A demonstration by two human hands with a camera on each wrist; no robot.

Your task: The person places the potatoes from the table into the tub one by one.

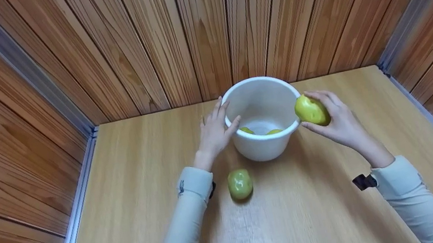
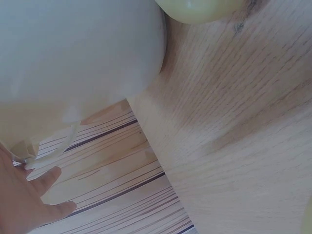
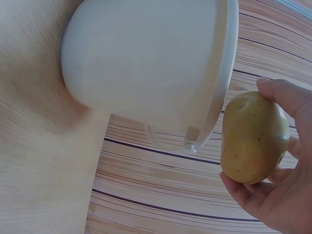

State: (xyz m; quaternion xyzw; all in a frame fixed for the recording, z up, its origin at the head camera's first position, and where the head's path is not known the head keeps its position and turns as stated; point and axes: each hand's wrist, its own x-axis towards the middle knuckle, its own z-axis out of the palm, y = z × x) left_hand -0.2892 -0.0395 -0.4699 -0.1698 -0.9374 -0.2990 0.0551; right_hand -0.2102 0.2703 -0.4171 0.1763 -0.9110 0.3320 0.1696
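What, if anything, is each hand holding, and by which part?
The right hand holds a yellow fruit by opposite sides, between thumb and fingers. The left hand, spread at the white bucket's rim, appears to grip nothing.

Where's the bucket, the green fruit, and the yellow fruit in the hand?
Bucket (image 1: 264, 149): head view, front outer wall.
Green fruit (image 1: 240, 184): head view, middle of its skin.
Yellow fruit (image 3: 254, 139): right wrist view, middle of its side.

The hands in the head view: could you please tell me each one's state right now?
Left hand: open, fingers spread at the rim of the white bucket.
Right hand: closed, holding a yellow fruit.
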